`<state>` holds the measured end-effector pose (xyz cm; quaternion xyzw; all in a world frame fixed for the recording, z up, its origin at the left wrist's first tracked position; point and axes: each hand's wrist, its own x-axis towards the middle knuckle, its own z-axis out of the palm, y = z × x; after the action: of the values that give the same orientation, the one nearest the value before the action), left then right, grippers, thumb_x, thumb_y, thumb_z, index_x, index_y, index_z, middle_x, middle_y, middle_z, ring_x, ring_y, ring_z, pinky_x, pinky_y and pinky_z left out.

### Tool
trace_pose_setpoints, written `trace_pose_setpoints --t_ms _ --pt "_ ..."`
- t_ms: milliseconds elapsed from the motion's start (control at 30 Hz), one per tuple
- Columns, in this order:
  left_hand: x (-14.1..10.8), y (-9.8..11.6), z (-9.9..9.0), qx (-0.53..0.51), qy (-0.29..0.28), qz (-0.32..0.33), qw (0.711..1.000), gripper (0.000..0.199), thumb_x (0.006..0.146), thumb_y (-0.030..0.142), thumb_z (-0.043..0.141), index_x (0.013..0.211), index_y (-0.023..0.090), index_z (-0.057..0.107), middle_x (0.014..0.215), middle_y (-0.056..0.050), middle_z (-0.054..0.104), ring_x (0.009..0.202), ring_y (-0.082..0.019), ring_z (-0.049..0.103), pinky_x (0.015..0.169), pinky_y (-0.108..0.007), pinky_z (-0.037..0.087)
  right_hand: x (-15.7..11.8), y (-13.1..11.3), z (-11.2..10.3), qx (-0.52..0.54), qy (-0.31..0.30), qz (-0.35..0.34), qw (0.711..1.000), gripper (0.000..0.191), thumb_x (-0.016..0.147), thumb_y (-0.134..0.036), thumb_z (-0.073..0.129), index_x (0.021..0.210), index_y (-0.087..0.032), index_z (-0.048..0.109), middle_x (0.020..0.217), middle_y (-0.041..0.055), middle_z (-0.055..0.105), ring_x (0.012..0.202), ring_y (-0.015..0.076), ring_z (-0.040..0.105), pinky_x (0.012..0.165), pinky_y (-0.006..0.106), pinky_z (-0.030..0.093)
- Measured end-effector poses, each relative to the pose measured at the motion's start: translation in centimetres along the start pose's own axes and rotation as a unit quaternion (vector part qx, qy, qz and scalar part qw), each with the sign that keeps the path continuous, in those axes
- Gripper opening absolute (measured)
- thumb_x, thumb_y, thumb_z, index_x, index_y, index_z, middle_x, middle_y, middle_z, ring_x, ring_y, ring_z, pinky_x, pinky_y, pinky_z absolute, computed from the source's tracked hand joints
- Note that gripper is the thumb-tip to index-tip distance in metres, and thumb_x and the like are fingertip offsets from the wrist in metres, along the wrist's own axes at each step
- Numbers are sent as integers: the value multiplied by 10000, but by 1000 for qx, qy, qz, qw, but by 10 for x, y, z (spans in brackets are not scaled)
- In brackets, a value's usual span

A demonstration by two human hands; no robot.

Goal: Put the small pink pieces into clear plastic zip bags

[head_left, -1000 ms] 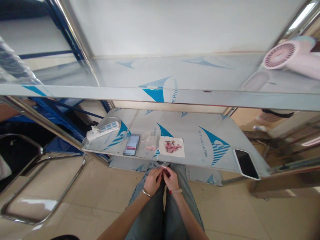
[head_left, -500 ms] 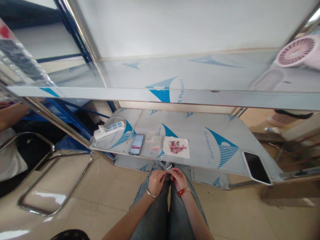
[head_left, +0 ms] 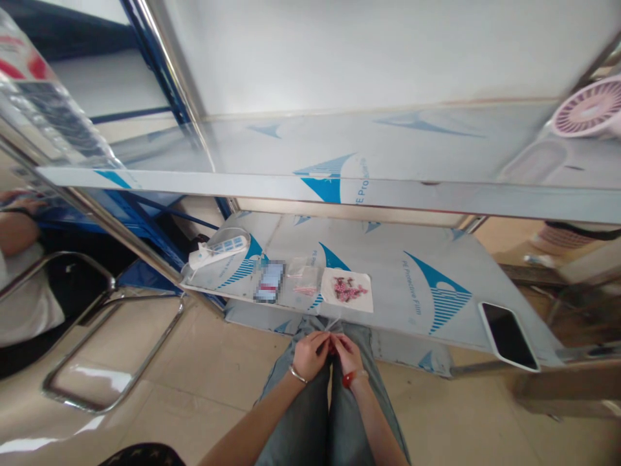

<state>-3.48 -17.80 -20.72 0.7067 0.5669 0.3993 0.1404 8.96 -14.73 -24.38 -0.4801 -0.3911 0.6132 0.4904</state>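
Observation:
My left hand [head_left: 311, 356], with a silver bangle at the wrist, and my right hand [head_left: 347, 355], with a reddish-brown bangle, meet over my lap. Their fingertips are pinched together on a small clear plastic bag [head_left: 332, 322], mostly covered by the fingers. Just beyond them, on the lower shelf, lies a white square sheet [head_left: 363, 299] bearing a pink and dark beaded-looking design [head_left: 350, 290]. Beside it to the left are clear bags with pinkish contents [head_left: 305, 285] and a phone-like item with a blurred-out surface [head_left: 270, 282].
A white power strip [head_left: 218, 251] sits at the shelf's left end, and a white-edged tablet or phone [head_left: 508, 336] at its right front corner. The upper shelf [head_left: 233, 179] crosses above, holding a pink fan [head_left: 589, 110]. At left are a metal chair frame [head_left: 114, 408] and another person's arm [head_left: 18, 233].
My hands have drawn closer together, fingertips now touching, and less of the clear bag shows. The whole view has shifted slightly, moving the shelves a little to the right.

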Motion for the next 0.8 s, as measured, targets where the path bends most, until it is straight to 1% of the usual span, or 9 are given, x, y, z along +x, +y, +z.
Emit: trace_pose_setpoints --t_ms 267,367,433,500,567,600,633,700,800 --pt "0 4 -7 -24 -38 -46 998 216 880 249 470 885 218 683 834 -67 703 773 -182 654 718 -297 517 4 4 1 15 -9 26 999 422 555 -564 770 576 -168 626 510 -6 535 479 110 451 472 248 373" --pt "2 5 -7 -31 -68 -101 992 287 895 298 430 762 195 663 725 -65 678 682 -176 633 656 -286 485 2 0 2 24 -17 30 999 418 565 -545 775 548 -168 595 501 -16 505 478 102 427 469 247 355" --pt "6 6 -4 -61 -114 -152 980 345 895 351 419 685 183 635 637 -54 646 599 -165 603 606 -276 460 0 -4 3 52 -30 43 997 426 573 -537 775 526 -178 551 491 -28 476 462 98 414 456 246 350" --pt "13 6 0 -146 -182 -211 949 414 888 446 409 650 173 609 572 -37 613 529 -150 569 563 -267 443 -2 -9 4 93 -45 67 992 454 577 -560 763 519 -194 500 473 -42 440 424 96 397 425 250 344" --pt "23 5 4 -262 -246 -274 892 475 848 560 428 650 160 591 541 -20 592 477 -134 538 518 -259 424 -3 -14 5 127 -58 91 986 491 590 -605 732 518 -208 452 454 -50 409 390 99 389 395 254 341" --pt "27 4 5 -313 -271 -297 861 488 804 604 473 659 153 589 542 -14 592 465 -126 528 501 -252 410 -3 -15 5 137 -64 97 984 507 600 -623 716 515 -212 432 448 -49 402 385 101 392 389 253 343" --pt "32 2 5 -348 -285 -310 838 493 752 626 530 662 145 589 535 -6 589 455 -117 519 486 -242 389 -3 -16 5 143 -67 97 983 525 611 -640 698 505 -214 410 442 -47 399 384 101 398 388 250 345" --pt "39 -2 4 -391 -299 -324 808 491 668 625 621 657 134 591 525 5 589 453 -103 519 473 -222 352 -2 -17 5 144 -72 89 983 561 630 -659 672 481 -213 366 427 -42 392 394 97 415 403 242 360" --pt "45 -8 -2 -413 -334 -332 779 484 612 590 693 671 117 613 559 -4 618 490 -99 547 489 -213 343 -2 -14 7 138 -58 92 984 580 599 -663 693 469 -209 355 388 -59 360 370 82 393 394 229 352"
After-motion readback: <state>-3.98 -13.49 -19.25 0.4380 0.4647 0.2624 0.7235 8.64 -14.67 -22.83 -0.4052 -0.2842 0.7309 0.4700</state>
